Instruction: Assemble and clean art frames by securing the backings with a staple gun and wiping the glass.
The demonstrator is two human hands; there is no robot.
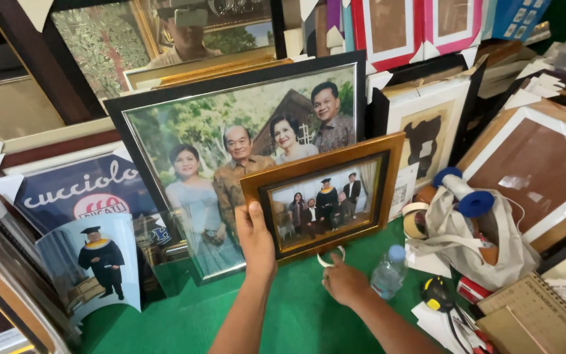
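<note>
1. Head view, lower middle of the frame: the left hand [255, 237] is clamped on the lower left corner of a small gold wooden frame [325, 196], thumb on its front face, holding it upright and slightly tilted.
2. The right hand [343, 282] lies just below the frame's bottom edge, loosely curled with the forefinger pointing up at it; it grips nothing that I can see. A small white ring [331, 260] sits between this finger and the frame.
3. The frame's long axis runs left to right, rising toward the right; it stands directly above both hands, the left one touching it and the right one just short of it.
4. It is glazed, with a dark inner border around a group photograph.
5. Behind it leans a large black-framed portrait [230, 151], glossy.
6. The bench [296, 314] is covered in green felt-like cloth.
7. To the right: a clear plastic bottle [388, 271], a cream cloth bag [476, 242], a tape roll [415, 219].
</note>
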